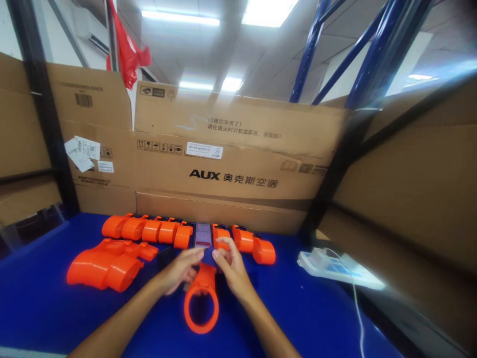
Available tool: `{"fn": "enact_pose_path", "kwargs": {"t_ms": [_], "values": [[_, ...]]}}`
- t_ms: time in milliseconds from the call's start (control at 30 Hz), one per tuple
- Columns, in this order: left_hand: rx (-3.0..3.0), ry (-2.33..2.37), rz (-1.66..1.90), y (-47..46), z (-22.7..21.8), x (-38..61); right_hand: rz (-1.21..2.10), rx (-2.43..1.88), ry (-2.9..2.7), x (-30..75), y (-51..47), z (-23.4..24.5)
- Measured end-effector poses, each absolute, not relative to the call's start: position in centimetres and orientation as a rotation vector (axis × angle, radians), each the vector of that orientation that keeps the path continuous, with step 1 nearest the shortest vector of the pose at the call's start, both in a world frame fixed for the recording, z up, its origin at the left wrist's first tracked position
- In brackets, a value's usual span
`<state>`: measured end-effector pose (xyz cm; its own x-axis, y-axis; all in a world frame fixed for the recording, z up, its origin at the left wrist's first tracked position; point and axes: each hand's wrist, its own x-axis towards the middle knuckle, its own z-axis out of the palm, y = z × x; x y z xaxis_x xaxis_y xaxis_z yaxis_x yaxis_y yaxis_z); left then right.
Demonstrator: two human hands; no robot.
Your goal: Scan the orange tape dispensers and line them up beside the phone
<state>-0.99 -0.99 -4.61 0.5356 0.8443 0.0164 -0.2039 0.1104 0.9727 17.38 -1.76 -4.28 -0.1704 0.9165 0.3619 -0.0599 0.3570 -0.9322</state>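
Observation:
My left hand [182,271] and my right hand [233,268] meet in the middle, over the blue table. Between them is an orange ring-shaped part [206,278], its round opening facing me. A small dark blue piece [208,255] sits at its upper end, pinched between my thumbs and fingers. How the two pieces join is hidden by my fingers. Just beyond my fingertips lies a flat grey-purple object [203,233] with a dark edge. An orange cylinder-shaped part [221,232] stands right behind my right fingers.
More orange parts [151,230] with dark tops form a row at the back left. Others lie nested together [89,266] nearer me. Two sit back right [264,251]. A white power strip [343,273] with a cable is at the right. Cardboard walls [231,204] enclose the blue tabletop [298,313].

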Motion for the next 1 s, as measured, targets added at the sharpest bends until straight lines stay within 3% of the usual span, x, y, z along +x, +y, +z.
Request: {"fn": "enact_pose_path", "kwargs": {"t_ms": [467,700,833,1000], "values": [[1.410,0.861,0.925,-0.1,-5.6,-0.4,1.049,-0.904,-1.422,16.5,-1.8,-4.8],[1.278,0.911,1.209,0.5,-5.6,-1.2,1.044,-0.916,-1.482,18.0,-1.8,-3.5],[1.152,0.928,1.268,0.8,-5.3,-1.3,0.773,-1.033,-1.539,19.6,-1.1,-3.3],[1.068,0.915,1.228,0.4,-4.6,-1.0,0.180,-1.566,-1.778,20.9,-1.3,-4.1]]}}
